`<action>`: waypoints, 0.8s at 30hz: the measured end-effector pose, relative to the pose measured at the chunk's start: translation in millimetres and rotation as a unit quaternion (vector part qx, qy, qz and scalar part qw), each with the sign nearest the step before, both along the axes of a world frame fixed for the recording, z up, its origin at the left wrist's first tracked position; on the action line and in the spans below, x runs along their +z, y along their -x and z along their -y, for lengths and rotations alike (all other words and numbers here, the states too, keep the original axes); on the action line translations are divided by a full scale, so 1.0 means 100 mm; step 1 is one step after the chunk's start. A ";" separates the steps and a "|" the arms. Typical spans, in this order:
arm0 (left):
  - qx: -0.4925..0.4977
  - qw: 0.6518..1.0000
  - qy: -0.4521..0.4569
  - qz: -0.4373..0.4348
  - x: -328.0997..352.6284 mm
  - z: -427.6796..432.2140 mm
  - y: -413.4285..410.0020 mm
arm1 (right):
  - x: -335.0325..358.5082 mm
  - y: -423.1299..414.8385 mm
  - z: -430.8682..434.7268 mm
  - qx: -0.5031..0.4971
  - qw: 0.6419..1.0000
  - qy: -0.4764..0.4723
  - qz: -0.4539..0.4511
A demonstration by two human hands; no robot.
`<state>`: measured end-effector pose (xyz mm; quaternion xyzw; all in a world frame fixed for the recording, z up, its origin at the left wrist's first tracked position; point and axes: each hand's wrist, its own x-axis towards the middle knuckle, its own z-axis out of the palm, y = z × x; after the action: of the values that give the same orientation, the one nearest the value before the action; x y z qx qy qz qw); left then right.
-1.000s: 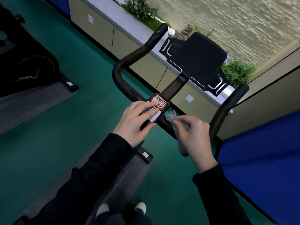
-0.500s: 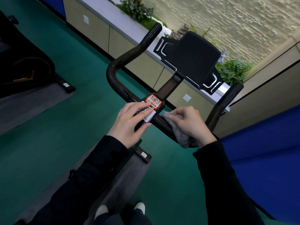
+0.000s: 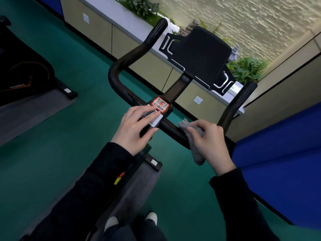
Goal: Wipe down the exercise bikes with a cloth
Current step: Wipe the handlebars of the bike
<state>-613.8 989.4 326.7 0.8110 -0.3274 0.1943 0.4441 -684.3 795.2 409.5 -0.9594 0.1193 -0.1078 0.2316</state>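
Note:
A black exercise bike's handlebar (image 3: 121,66) curves across the middle of the view, with a black console holder (image 3: 201,54) behind it and a red QR sticker (image 3: 160,103) at its centre. My left hand (image 3: 135,127) rests on the centre clamp, its fingers over a white label. My right hand (image 3: 212,143) grips a grey cloth (image 3: 192,136) and presses it on the bar's right section, just right of the clamp. Part of the cloth hangs below the bar.
A second black bike (image 3: 24,73) stands at the left on a grey mat (image 3: 31,112). A beige cabinet wall with a planter (image 3: 142,6) runs behind. A blue panel (image 3: 281,153) stands close on the right. The floor is green carpet (image 3: 52,162).
My right hand with the cloth slid toward the centre clamp along the bar, then back out to the right. My left hand stayed on the clamp.

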 end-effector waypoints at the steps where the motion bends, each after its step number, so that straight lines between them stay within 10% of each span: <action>1: 0.000 1.000 -0.002 -0.001 -0.01 0.00 0.00 | 0.00 0.09 0.02 -0.003 1.000 0.007 0.022; 15: -0.015 1.000 -0.022 0.001 0.07 -0.05 0.01 | -0.52 -0.06 -0.83 -0.072 0.953 -0.063 0.289; 24: -0.051 0.998 -0.041 -0.021 0.17 -0.15 0.00 | -0.82 0.50 -0.91 -0.080 0.927 -0.288 0.226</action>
<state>-613.7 1004.4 344.1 0.8148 -0.3667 0.1402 0.4266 -734.7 885.7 327.4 -0.7891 0.1660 -0.3005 0.5094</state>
